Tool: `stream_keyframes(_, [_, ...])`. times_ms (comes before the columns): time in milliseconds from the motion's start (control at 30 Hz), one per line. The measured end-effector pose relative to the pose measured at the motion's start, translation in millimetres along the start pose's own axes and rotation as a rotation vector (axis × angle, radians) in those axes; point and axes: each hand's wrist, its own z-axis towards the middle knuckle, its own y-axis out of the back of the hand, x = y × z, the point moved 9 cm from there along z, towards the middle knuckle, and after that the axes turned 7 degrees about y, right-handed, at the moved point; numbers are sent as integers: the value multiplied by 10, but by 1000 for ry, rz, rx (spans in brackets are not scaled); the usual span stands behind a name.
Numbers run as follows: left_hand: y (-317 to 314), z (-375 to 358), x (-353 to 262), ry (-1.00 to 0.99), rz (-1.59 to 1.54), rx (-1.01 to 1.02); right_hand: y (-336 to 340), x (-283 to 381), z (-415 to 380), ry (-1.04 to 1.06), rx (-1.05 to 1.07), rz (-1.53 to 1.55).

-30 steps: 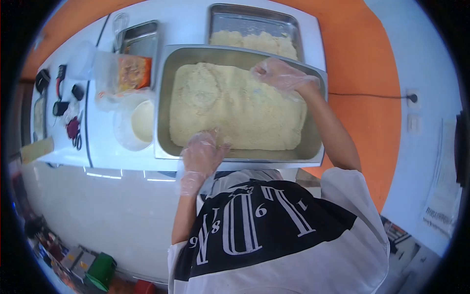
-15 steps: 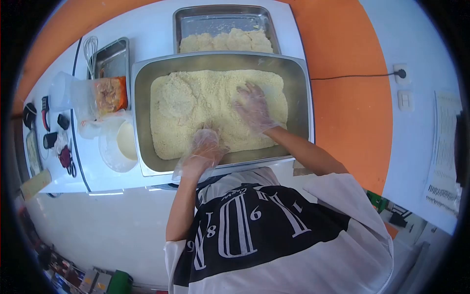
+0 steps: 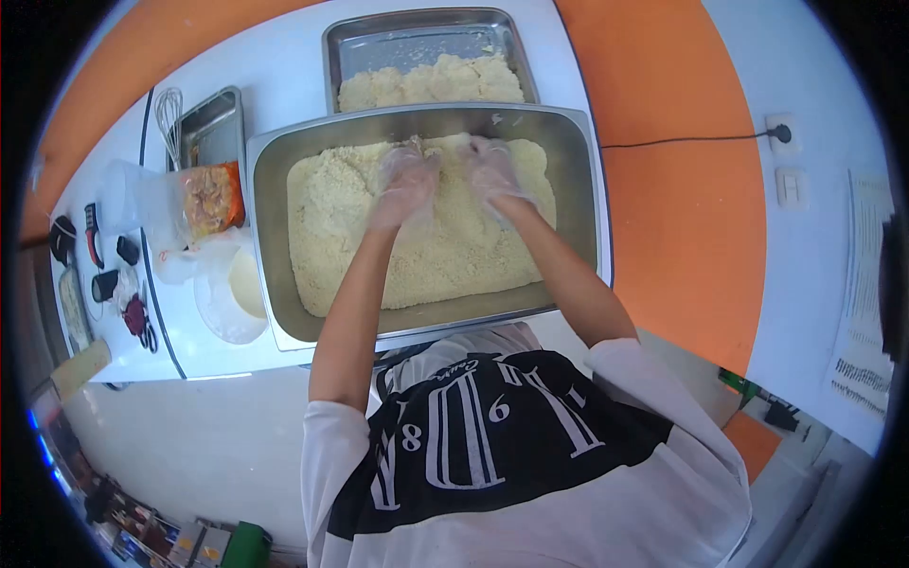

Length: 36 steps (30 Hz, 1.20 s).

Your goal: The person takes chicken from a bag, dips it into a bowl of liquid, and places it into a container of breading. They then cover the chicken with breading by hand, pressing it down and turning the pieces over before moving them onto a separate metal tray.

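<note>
A deep steel pan [image 3: 270, 180] holds a bed of pale yellow breadcrumbs [image 3: 407, 270]. A whiter floury mound [image 3: 336, 194] lies at its left side. My left hand [image 3: 409, 182], in a clear plastic glove, reaches to the far side of the crumbs, right of the mound. My right hand [image 3: 494, 172], gloved the same way, is beside it and a little to the right. Both hands touch the crumbs with fingers pointing toward the far wall. The fingers look apart, though they are partly blurred and sunk in crumbs.
Behind the pan, a steel tray [image 3: 333, 71] holds clumps of crumb-coated pieces [image 3: 440, 80]. To the left are a whisk [image 3: 169, 123], a smaller tray [image 3: 218, 123], an orange bag of food [image 3: 212, 196] and a bowl of pale batter [image 3: 227, 298]. A cord [image 3: 682, 141] runs right to a wall socket.
My left hand has moved from the near edge to the far side of the crumbs. My right hand has shifted slightly farther away, and its fingers look less spread.
</note>
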Motion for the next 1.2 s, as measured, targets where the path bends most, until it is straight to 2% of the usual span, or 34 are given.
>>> stream_keyframes(33, [-9,82,-55,-17,8,-3,41,-11,63,-3,-19,4])
stream_keyframes(100, [267,101,111,209,-1108,-242,-84,52,114,172,198,-101])
stream_keyframes(133, [462,19,3,196,-1105,-224,58,120,59,157,183,-96])
stream_keyframes(200, [713,-294,-129,305,-996,-102,354,459,-96,26,394,-133])
stream_keyframes(233, [589,-459,-190,183,-900,-98,535,534,-175,18,390,-131])
stream_keyframes(267, [443,-647,-208,62,-803,-95,647,478,-313,-72,507,-246])
stream_keyframes(333, [360,-1070,-313,-14,-505,-42,757,292,-738,-248,796,-429])
stream_keyframes(367, [239,-1276,-394,-17,-507,-38,779,206,-1020,-330,967,-499])
stream_keyframes(433, [-343,-1604,-494,111,-227,220,758,-91,-1484,-356,876,-597])
stream_keyframes(467, [-163,-1632,-596,112,-227,223,633,-207,-1675,-357,879,-596])
stream_keyframes(533, [214,-1692,-961,-26,-136,462,467,-162,-1713,-160,651,-587])
stream_keyframes(567, [195,-1587,-990,-33,-133,462,476,-105,-1670,-165,645,-586])
stream_keyframes(633, [-125,-1580,-1238,-130,-478,1052,467,-193,-1724,-455,911,-477])
stream_keyframes(667, [-113,-1641,-1358,-138,-468,1053,520,-231,-1683,-459,901,-471])
stream_keyframes(733, [272,-1502,-1260,320,-1035,419,541,-91,-1524,-298,880,-295])
stream_keyframes(767, [293,-1558,-1271,327,-1036,421,613,-35,-1469,-298,888,-293])
stream_keyframes(833, [633,-1550,-1228,249,-881,198,862,470,-1175,-222,783,-169])
stream_keyframes(867, [697,-1583,-1177,252,-883,197,821,434,-1114,-222,786,-171])
stream_keyframes(933, [828,-1682,-956,198,-399,141,690,462,-816,48,652,-463])
stream_keyframes(1033, [759,-1979,-581,161,-339,198,-71,149,-343,40,724,-456])
stream_keyframes(1100, [766,-2175,-417,231,-384,206,-564,30,-163,411,409,-472])
stream_keyframes(1133, [792,-2261,-302,295,-420,213,-599,143,-244,412,427,-477])
stream_keyframes(1200, [942,-2384,-148,358,-484,199,-591,474,-447,553,360,-688])
